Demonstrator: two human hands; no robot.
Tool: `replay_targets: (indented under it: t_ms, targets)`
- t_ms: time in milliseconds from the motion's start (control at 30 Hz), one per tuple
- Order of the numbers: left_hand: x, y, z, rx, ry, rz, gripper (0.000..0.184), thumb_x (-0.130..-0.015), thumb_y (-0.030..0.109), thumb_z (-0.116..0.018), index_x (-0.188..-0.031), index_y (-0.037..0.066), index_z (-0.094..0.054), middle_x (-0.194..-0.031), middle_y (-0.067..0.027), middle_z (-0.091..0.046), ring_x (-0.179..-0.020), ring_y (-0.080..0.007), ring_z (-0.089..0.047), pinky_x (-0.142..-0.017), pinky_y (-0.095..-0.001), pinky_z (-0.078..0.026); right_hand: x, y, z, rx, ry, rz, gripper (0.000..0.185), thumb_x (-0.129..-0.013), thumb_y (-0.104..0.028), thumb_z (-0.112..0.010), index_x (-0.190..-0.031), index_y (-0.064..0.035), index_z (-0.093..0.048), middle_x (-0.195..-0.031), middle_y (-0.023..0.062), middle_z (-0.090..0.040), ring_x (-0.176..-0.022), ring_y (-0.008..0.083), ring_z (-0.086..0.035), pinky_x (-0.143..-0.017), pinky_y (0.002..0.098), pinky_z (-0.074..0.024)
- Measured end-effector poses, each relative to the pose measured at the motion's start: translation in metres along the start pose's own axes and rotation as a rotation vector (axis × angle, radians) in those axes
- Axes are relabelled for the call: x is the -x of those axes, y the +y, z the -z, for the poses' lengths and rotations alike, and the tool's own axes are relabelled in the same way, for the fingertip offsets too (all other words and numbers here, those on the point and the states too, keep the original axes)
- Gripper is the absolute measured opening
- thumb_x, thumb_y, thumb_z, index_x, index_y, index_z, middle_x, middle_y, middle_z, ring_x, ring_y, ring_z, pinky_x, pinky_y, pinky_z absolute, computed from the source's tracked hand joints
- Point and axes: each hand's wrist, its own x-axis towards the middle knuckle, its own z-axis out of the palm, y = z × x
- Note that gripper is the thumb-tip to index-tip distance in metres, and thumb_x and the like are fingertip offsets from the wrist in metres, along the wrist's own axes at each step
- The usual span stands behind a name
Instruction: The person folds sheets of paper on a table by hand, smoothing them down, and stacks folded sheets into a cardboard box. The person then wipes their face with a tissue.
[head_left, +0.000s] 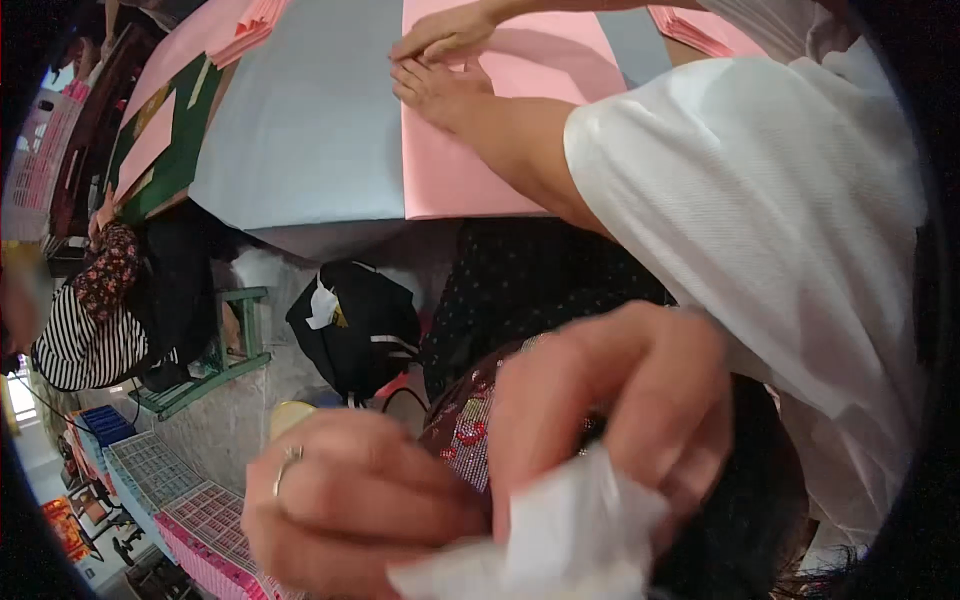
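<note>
Close to the camera, my left hand (360,500), with a ring on one finger, is closed on a crumpled white tissue-like piece (575,520). My right hand (625,400) pinches the same white piece from the other side, thumb and fingers bent around it. Both hands are blurred, and the lower part of the piece leaves the frame. Behind them shows sequined, patterned dark fabric (468,440).
A person in a white sleeve (740,170) lays both hands (440,75) on a pink sheet (470,180) beside a grey sheet (300,130). Stacked pink sheets (245,35) lie farther off. A black bag (355,325), a green stool (215,375) and a seated person in stripes (95,335) are at left.
</note>
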Motion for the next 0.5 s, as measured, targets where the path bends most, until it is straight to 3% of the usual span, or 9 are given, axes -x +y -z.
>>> replay_targets:
  t_ms: [67, 300, 367, 400, 433, 500]
  targets:
    - [-0.005, 0.005, -0.003, -0.056, 0.018, 0.002, 0.013, -0.095, 0.022, -0.061, -0.104, 0.014, -0.057, -0.077, -0.0025, -0.053, -0.063, -0.0185, -0.052, -0.057, -0.0336, -0.045, -0.010, 0.030, -0.002, 0.228, 0.015, -0.109, 0.045, -0.087, -0.023, -0.058, -0.125, -0.0024, -0.045, -0.125, 0.0113, -0.044, -0.112, 0.0277, -0.043, -0.095, 0.0358, -0.0342]
    - [-0.038, -0.016, -0.005, 0.255, -0.049, -0.243, 0.009, -0.080, 0.010, -0.073, -0.081, 0.016, -0.066, -0.071, -0.0005, -0.060, -0.054, -0.0154, -0.054, -0.045, -0.0265, -0.037, -0.089, 0.159, 0.014, 0.962, 0.009, -0.418, 0.066, -0.092, -0.044, -0.043, -0.142, -0.0039, -0.027, -0.146, 0.0115, -0.026, -0.133, 0.0279, -0.022, -0.110, 0.0389, -0.0185]
    - [-0.032, -0.011, 0.006, 0.141, -0.092, -0.184, 0.014, -0.079, 0.013, -0.072, -0.089, 0.021, -0.068, -0.078, 0.0028, -0.063, -0.072, -0.0168, -0.058, -0.066, -0.0328, -0.041, -0.114, 0.195, 0.016, 1.169, -0.022, -0.502, 0.072, -0.094, -0.051, -0.038, -0.146, -0.0043, -0.022, -0.152, 0.0116, -0.021, -0.139, 0.0279, -0.017, -0.114, 0.0398, -0.0140]
    - [-0.032, -0.010, -0.001, 0.139, -0.091, -0.180, 0.014, -0.079, 0.013, -0.072, -0.089, 0.021, -0.068, -0.078, 0.0028, -0.063, -0.072, -0.0168, -0.058, -0.066, -0.0328, -0.041, -0.125, 0.210, 0.016, 1.267, -0.051, -0.534, 0.075, -0.095, -0.054, -0.036, -0.149, -0.0045, -0.020, -0.155, 0.0117, -0.019, -0.142, 0.0280, -0.014, -0.116, 0.0402, -0.0118]
    - [-0.032, -0.008, -0.016, 0.117, 0.129, -0.176, 0.012, -0.080, 0.016, -0.071, -0.082, 0.024, -0.063, -0.072, 0.0039, -0.060, -0.068, -0.0171, -0.057, -0.064, -0.0338, -0.041, -0.134, 0.224, 0.014, 1.363, -0.084, -0.567, 0.078, -0.095, -0.057, -0.034, -0.151, -0.0047, -0.018, -0.157, 0.0117, -0.016, -0.145, 0.0280, -0.011, -0.119, 0.0407, -0.0096]
    - [-0.035, -0.013, -0.016, 0.101, 0.346, -0.174, 0.016, -0.080, 0.020, -0.071, -0.074, 0.028, -0.058, -0.066, 0.0050, -0.057, -0.065, -0.0173, -0.056, -0.062, -0.0349, -0.041, -0.149, 0.240, 0.014, 1.551, -0.156, -0.604, 0.084, -0.097, -0.063, -0.029, -0.156, -0.0052, -0.013, -0.163, 0.0118, -0.011, -0.151, 0.0281, -0.005, -0.123, 0.0416, -0.0051]
